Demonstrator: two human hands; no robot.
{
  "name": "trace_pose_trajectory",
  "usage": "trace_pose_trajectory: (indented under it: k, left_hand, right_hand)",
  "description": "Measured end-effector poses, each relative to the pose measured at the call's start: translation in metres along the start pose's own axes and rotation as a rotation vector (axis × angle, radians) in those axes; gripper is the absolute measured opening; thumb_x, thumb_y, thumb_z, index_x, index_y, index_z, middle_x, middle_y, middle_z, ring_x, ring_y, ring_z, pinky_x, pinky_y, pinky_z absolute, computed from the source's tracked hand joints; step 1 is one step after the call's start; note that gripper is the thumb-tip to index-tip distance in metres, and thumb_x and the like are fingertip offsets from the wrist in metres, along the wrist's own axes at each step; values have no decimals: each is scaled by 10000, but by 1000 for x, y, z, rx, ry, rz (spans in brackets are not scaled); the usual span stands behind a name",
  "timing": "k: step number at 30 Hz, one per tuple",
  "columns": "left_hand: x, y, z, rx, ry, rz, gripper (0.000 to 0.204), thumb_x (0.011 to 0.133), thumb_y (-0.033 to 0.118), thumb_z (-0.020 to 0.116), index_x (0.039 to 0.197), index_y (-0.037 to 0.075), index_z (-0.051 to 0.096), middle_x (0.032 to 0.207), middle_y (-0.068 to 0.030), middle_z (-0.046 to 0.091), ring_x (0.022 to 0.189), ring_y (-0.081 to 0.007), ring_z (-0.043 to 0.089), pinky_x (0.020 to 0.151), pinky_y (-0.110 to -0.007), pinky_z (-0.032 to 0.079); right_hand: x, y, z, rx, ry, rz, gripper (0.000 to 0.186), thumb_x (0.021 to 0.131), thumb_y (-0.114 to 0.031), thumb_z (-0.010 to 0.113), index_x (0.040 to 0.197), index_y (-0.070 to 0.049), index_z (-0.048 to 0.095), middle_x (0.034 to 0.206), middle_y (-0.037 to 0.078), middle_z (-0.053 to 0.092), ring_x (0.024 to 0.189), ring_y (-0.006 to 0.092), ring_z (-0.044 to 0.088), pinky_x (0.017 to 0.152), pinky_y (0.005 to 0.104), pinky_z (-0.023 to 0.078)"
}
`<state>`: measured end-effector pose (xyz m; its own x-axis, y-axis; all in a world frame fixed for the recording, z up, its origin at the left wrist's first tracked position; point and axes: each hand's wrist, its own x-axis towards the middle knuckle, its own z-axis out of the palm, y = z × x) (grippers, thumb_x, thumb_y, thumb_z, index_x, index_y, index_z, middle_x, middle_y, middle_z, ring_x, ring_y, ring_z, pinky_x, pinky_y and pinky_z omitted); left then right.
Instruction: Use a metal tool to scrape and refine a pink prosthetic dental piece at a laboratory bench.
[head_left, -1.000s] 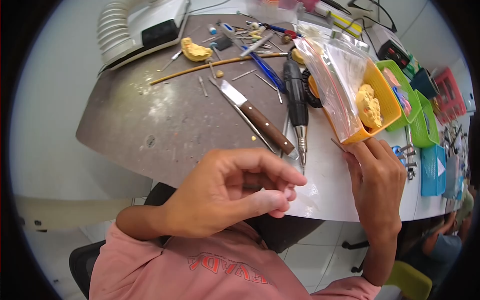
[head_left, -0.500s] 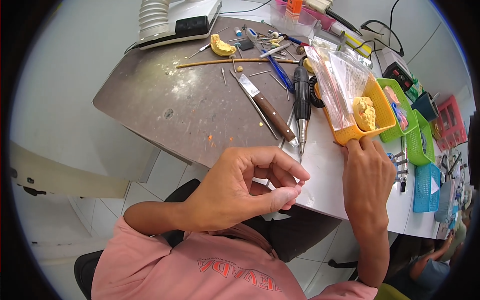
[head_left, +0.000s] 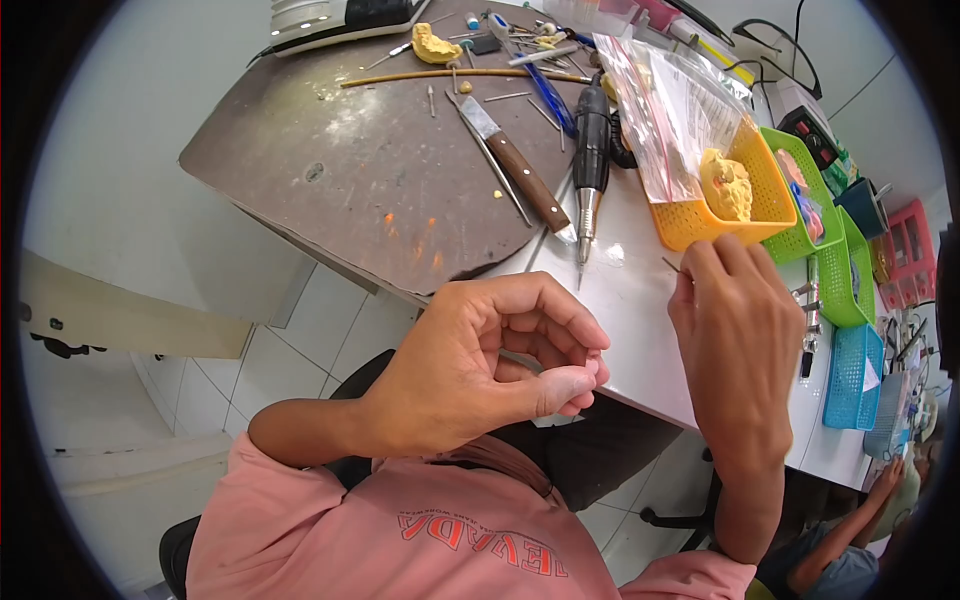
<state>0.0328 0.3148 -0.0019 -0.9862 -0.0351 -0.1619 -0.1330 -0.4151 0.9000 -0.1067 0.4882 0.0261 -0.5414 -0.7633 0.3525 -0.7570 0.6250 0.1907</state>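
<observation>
My left hand is curled above the table's front edge, thumb and fingers pinching a small pale pink piece mostly covered by the fingertips. To its right, my right hand is closed around a thin tool. Only the tool's slim dark tip shows, pointing left, so its kind is unclear. Just beyond the right hand stands an orange basket holding a yellow dental cast and a clear zip bag with paper. A black handpiece with a thin bur lies between the hands, farther back.
A wooden-handled knife and a thin metal rod lie on the brown mat. Behind them are a long brown stick, another yellow cast and several small tools. Green baskets and a blue basket line the right side.
The whole view has shifted, so the table things sit higher in the picture. My right hand has drawn back from the orange basket's rim, and its tool tip now shows. The left hand keeps its pinch.
</observation>
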Motion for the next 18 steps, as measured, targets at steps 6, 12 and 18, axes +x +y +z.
trace_pose_trajectory:
  k: [6, 12, 18]
  left_hand:
    - [1, -14, 13, -6, 0, -35, 230, 907, -100, 696, 1127, -70, 632, 1028, -156, 711, 937, -193, 741, 827, -318, 658]
    - [3, -39, 33, 61, 59, 23, 217, 924, -56, 717, 1137, -63, 675, 1021, -142, 737, 928, -165, 747, 839, -282, 648]
    - [14, -44, 37, 749, 177, 563, 250, 749, -188, 671, 928, -27, 737, 881, -144, 707, 753, -169, 727, 643, -255, 596]
  right_hand:
    - [-60, 34, -40, 451, 324, 113, 285, 663, 111, 716, 926, 1, 695, 803, 99, 692, 646, 238, 616, 570, 313, 469]
    - [-108, 43, 1, 685, 312, 348, 227, 689, 112, 732, 889, 3, 742, 783, 92, 603, 666, 158, 581, 524, 260, 416]
    - [-115, 31, 14, 723, 204, 331, 278, 657, 58, 822, 911, -57, 810, 765, 66, 617, 616, 126, 573, 491, 243, 392]
